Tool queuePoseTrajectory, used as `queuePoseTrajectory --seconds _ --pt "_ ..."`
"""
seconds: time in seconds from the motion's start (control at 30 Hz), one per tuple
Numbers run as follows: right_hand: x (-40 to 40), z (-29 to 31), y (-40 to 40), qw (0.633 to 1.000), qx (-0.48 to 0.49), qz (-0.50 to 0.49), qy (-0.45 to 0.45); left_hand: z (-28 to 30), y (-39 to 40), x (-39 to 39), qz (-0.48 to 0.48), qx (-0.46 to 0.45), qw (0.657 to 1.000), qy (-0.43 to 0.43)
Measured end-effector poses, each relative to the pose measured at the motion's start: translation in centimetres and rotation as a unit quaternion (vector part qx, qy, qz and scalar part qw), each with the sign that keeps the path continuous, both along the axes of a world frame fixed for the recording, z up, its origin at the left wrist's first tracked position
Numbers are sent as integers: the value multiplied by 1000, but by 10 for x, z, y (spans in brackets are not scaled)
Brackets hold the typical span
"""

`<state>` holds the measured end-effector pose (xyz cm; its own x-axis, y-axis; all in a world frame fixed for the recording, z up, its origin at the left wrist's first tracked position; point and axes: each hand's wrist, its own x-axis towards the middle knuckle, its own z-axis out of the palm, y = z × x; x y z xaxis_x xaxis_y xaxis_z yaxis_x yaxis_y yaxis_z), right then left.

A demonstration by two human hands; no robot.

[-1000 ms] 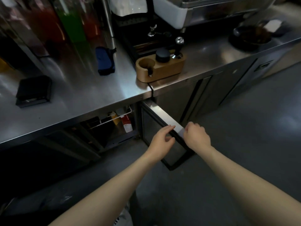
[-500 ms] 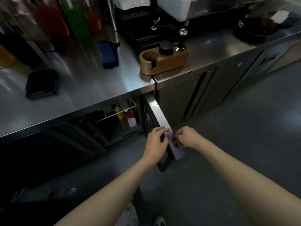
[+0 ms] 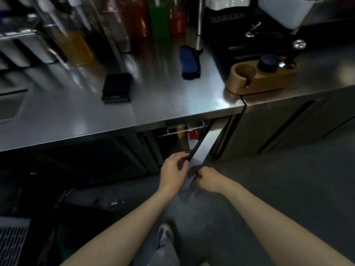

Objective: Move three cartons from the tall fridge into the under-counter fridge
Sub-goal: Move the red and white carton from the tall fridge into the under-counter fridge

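The under-counter fridge door (image 3: 204, 145) stands swung out toward me, seen almost edge-on, its steel top edge catching light. My left hand (image 3: 173, 172) grips the door's outer end from the left. My right hand (image 3: 206, 179) holds the same end from the right, fingers curled on it. Behind the door, inside the fridge, a red and white carton (image 3: 192, 137) and a yellowish one (image 3: 181, 129) stand behind a white wire rail. The tall fridge is out of view.
The steel counter (image 3: 134, 112) runs above the fridge, bearing a black scale (image 3: 117, 87), a blue pouch (image 3: 190, 62), a wooden tamping station (image 3: 263, 77) and coloured syrup bottles (image 3: 159, 18). Closed steel cabinet doors (image 3: 288, 127) stand at right. My shoe (image 3: 165, 234) rests on the grey floor.
The door has swung further out toward me, from angled to nearly edge-on. Both hands stayed on its end and moved back with it. My view has shifted to the left.
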<state>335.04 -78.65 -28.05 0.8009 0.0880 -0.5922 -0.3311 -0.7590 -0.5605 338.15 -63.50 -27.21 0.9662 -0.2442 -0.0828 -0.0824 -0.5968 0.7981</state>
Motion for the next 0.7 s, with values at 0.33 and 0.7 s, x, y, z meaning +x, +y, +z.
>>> queuePoseTrajectory --seconds 0.33,0.7 --pt "71 -33 66 999 -11 -34 -25 -23 75 51 167 -116 959 199" --pt "137 -54 95 999 -6 -44 -31 -55 92 105 144 -58 968 195"
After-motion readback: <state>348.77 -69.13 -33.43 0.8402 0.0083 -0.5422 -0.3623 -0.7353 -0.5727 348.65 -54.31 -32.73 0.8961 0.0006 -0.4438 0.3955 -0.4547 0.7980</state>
